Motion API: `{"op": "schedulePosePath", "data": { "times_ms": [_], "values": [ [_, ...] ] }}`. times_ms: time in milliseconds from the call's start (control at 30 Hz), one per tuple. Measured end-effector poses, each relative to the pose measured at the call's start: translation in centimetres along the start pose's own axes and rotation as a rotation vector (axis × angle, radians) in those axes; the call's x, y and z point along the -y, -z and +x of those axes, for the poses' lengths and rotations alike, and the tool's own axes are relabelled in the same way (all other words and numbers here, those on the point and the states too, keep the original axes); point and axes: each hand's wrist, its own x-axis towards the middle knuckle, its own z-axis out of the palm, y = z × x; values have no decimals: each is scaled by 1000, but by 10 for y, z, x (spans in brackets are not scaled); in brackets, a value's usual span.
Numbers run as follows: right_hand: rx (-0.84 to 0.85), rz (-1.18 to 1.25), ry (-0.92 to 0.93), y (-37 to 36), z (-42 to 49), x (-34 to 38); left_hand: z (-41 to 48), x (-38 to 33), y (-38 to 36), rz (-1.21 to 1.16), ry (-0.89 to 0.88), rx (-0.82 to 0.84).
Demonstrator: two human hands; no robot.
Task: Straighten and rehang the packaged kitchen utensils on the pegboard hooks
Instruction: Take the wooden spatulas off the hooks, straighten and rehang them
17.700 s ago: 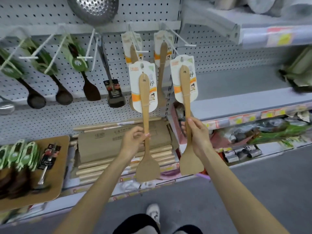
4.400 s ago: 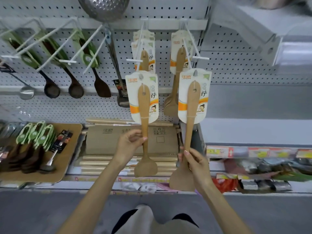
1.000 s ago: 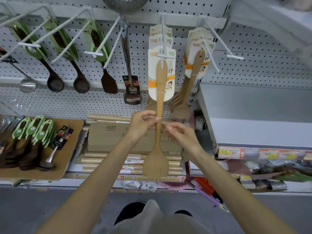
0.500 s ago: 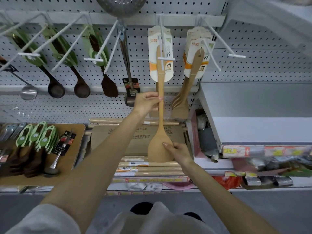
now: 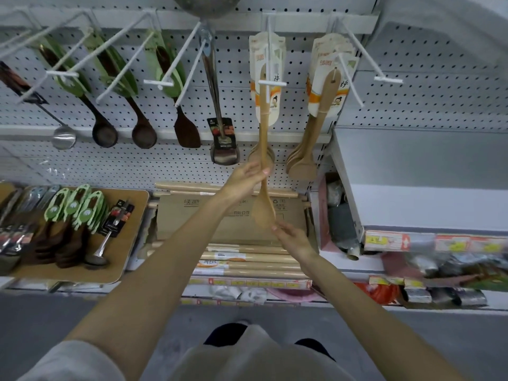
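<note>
On a shop's pegboard (image 5: 412, 64), dark ladles (image 5: 104, 133) hang at the left. At centre, the left hand (image 5: 244, 178) pinches the handle of a wooden spatula (image 5: 263, 213) whose card hangs on a white hook (image 5: 270, 64). The right hand (image 5: 294, 239), fingers relaxed, touches the blade's lower edge. A bunch of spatulas (image 5: 302, 163) hangs just right.

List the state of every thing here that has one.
wooden spatula, card on the hook, hangs nearly straight.
left hand, pinches the spatula's handle.
right hand, relaxed fingers touch the blade's lower edge.
neighbouring spatulas, hung alongside, tilted.
dark ladles, hung.
steel turner, hung.
</note>
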Motion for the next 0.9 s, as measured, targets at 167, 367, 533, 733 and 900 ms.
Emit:
{"op": "schedulePosePath", "data": {
  "times_ms": [167, 367, 533, 733, 900],
  "values": [
    [63, -92, -13, 11, -8, -6, -18, 16, 1, 47, 15, -98],
    [160, -279, 81, 24, -12, 6, -62, 36, 5, 216, -52, -164],
    [267, -595, 293, 12, -10, 29, -110, 68, 30, 689, -57, -257],
    [280, -997, 567, -30, -20, 61, -155, 93, 69, 1025, -68, -357],
    [310, -1288, 704, -103, -36, 79, -187, 126, 129, 1221, -89, -391]
  ]
}}
